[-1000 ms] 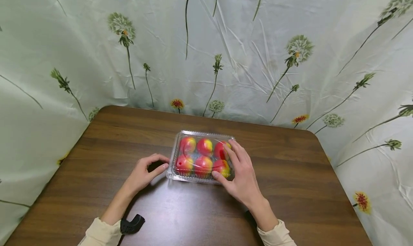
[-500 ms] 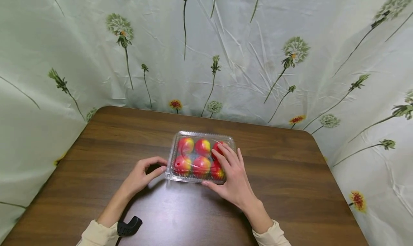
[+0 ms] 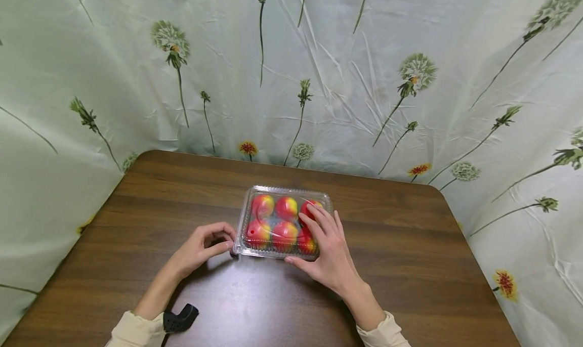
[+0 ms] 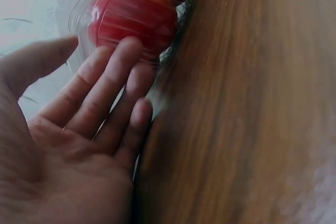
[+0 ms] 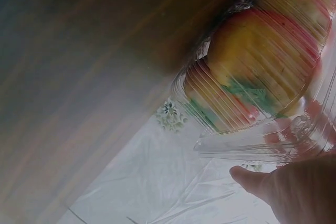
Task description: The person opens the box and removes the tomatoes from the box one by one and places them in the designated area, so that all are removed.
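A clear plastic clamshell box (image 3: 280, 253) lies on the table with several red-and-yellow fruits (image 3: 286, 209) inside in two rows. Its lid is down. My left hand (image 3: 199, 248) is at the box's left side, fingers loosely bent and fingertips at the wall. In the left wrist view the left fingers (image 4: 100, 90) lie against or very near the plastic beside a red fruit (image 4: 137, 17). My right hand (image 3: 330, 246) lies over the right part of the lid with spread fingers, its thumb at the front edge. It covers part of the right-hand fruits.
The brown wooden table (image 3: 401, 266) extends around the box on all sides. Behind it hangs a pale curtain (image 3: 355, 84) printed with dandelions. A black strap piece (image 3: 181, 317) sits at the left wrist. A small dark spot (image 3: 234, 254) shows by the box's front left corner.
My right hand has shifted left across the lid, its thumb now at the front edge. The left thumb has edged closer to the box's corner. The box stays in about the same place.
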The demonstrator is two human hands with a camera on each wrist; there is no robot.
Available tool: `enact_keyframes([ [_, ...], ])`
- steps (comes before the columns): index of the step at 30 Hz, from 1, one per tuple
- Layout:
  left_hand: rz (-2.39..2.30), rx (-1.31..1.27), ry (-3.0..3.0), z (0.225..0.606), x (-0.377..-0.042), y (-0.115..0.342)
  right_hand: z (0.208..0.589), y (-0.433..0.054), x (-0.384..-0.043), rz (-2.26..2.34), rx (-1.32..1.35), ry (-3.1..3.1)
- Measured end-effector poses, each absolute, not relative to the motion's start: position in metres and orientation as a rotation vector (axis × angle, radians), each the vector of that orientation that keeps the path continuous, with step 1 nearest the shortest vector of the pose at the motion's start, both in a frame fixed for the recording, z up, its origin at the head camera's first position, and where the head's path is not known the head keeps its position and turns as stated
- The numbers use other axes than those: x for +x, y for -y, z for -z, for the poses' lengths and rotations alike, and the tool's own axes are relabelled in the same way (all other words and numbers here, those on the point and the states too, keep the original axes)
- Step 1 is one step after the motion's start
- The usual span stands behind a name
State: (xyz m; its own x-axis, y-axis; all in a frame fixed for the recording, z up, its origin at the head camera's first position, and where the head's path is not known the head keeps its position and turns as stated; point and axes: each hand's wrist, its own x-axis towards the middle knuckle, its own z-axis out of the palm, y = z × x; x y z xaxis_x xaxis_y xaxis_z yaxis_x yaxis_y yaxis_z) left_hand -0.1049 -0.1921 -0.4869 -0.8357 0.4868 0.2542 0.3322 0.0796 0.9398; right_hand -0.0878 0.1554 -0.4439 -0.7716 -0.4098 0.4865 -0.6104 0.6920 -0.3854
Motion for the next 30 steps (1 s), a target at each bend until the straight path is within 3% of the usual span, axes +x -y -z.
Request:
enact_keyframes([
  [17, -2.026, 0.712, -1.504, 0.4854, -0.1038, 0.1873, 0.4457, -0.1581, -0.0865, -0.791, 0.787, 2.579],
  [30, -2.07, 0.616, -1.306, 0.4852, -0.104, 0.188, 0.4442, -0.1555, -0.0873, -0.82, 0.791, 2.59],
])
